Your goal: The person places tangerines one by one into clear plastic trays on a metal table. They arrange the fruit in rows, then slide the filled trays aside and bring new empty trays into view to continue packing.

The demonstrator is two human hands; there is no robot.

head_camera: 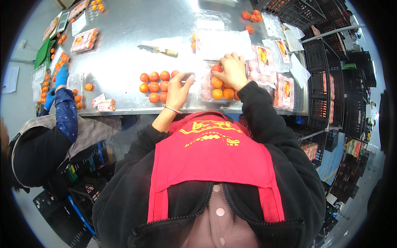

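Note:
My left hand (179, 91) is over the right side of a block of round orange-red fruits (154, 87) laid in rows on the metal table. Its thumb and forefinger are apart, with nothing visible between them. To the right, my right hand (233, 70) has its thumb and fingers on a red fruit (216, 68) at the back of a clear plastic clamshell box (204, 94). More orange fruits (222, 93) sit in that box, some hidden under the hand. The box's raised lid area is partly covered by a white sheet (223, 43).
A knife (158, 50) lies behind the fruit rows. Packed, labelled boxes (264, 63) stand at right, beside black plastic crates (316, 77). Loose red fruits (252, 16) lie at the back. A blue-gloved co-worker's hand (61, 76) is among fruits at left. Printed cards (105, 104) lie near the front edge.

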